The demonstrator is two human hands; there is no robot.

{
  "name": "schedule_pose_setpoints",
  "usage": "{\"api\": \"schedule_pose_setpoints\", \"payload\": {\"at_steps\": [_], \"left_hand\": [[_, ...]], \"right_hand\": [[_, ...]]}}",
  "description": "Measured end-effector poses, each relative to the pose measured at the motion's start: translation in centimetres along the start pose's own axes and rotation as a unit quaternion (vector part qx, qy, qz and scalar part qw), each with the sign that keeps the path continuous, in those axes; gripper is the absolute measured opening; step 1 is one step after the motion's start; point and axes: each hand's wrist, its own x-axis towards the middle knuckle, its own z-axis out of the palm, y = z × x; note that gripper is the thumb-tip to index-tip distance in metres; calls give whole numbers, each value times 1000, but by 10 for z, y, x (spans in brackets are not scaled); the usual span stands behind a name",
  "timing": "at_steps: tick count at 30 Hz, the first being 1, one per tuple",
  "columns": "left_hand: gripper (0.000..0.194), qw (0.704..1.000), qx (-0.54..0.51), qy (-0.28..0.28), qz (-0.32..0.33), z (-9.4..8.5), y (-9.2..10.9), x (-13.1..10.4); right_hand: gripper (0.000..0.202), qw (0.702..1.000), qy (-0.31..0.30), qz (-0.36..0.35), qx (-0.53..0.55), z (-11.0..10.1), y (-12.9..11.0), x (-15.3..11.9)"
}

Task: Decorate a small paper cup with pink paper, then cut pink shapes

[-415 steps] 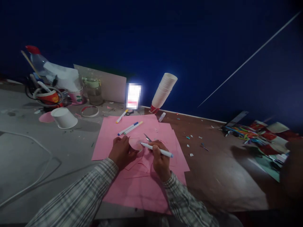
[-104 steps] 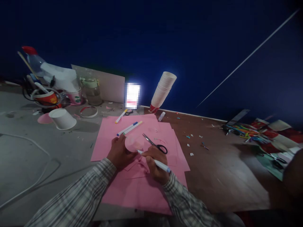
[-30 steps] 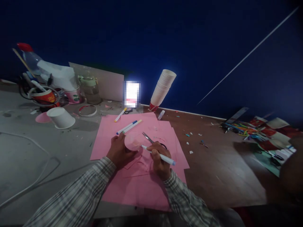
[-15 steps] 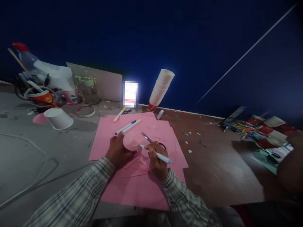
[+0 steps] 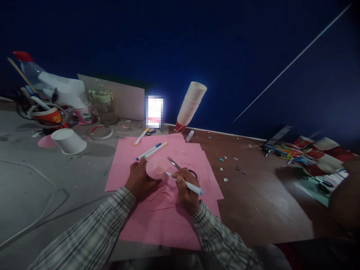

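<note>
My left hand [image 5: 140, 182] is closed around a round pale-pink paper piece [image 5: 154, 168], raised a little above the pink paper sheets [image 5: 135, 225]. Between the fingers of my right hand [image 5: 188, 193] is a white marker [image 5: 194, 188] with a pale blue end. Its tip points at the right edge of the round piece; whether it touches I cannot tell. Partly behind my right hand lie open scissors [image 5: 174, 162] with dark handles. Narrow pink paper strips [image 5: 167, 193] rest between my hands. Beyond them lie a blue-ended marker [image 5: 149, 151] and a yellow-ended marker [image 5: 141, 136].
Left of the sheets stand an upturned white paper cup [image 5: 69, 141], a tape roll [image 5: 101, 132] and a jar [image 5: 104, 107]. A tall cup stack [image 5: 191, 105] leans at the back. Paper scraps [image 5: 225, 180] dot the right side, near another person's arm [image 5: 344, 195].
Both hands keep almost the same place and grip on the round pink piece and the marker. The whole view has shifted very slightly.
</note>
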Motion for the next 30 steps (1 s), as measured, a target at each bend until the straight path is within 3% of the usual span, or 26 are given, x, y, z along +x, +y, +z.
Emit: {"api": "schedule_pose_setpoints", "payload": {"at_steps": [30], "left_hand": [[32,1000,0,6,6,1,-1,-1]], "right_hand": [[29,1000,-15,7,22,-1,4,0]]}}
